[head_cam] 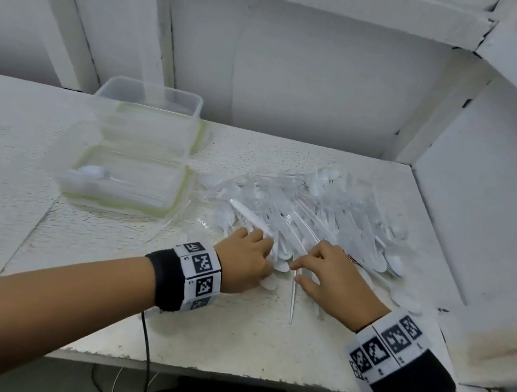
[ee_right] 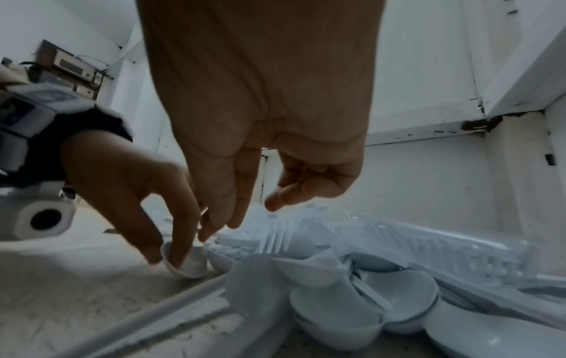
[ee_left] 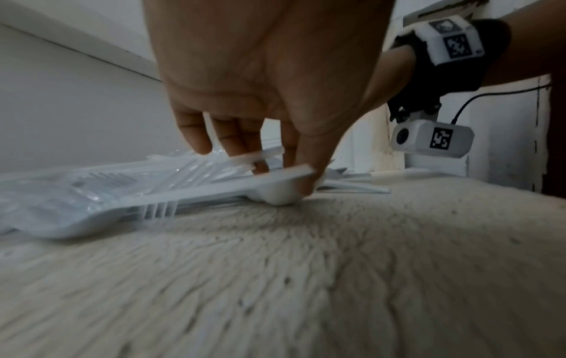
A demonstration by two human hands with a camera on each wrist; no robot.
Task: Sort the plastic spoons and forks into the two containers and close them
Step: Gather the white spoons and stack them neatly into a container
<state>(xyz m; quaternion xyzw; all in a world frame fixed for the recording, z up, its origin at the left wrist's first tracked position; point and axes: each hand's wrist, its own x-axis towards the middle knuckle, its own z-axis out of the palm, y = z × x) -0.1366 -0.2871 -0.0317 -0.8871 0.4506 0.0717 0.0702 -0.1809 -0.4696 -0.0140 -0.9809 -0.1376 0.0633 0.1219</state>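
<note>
The heap of white plastic spoons and forks (head_cam: 309, 215) lies on the right half of the worktop (head_cam: 225, 335), some still under clear wrapping. At its near edge the left hand (head_cam: 248, 256) pinches a spoon (ee_left: 275, 191) by the bowl, thumb and fingertips curled round it against the surface. The right hand (head_cam: 335, 282) hovers just beside it, fingers (ee_right: 226, 208) loosely bent and holding nothing.

To the left stand the two clear containers (head_cam: 125, 179); the near one already holds a spoon or two, the far one (head_cam: 150, 97) looks bare.

The pieces overlap, so lifting the spoon may drag a fork or a nested spoon along, or flick loose ones off the near edge. The clear wrapping could snag too. White on white makes spoons and forks easy to confuse. A loose fork (head_cam: 293, 298) lies between the hands.
</note>
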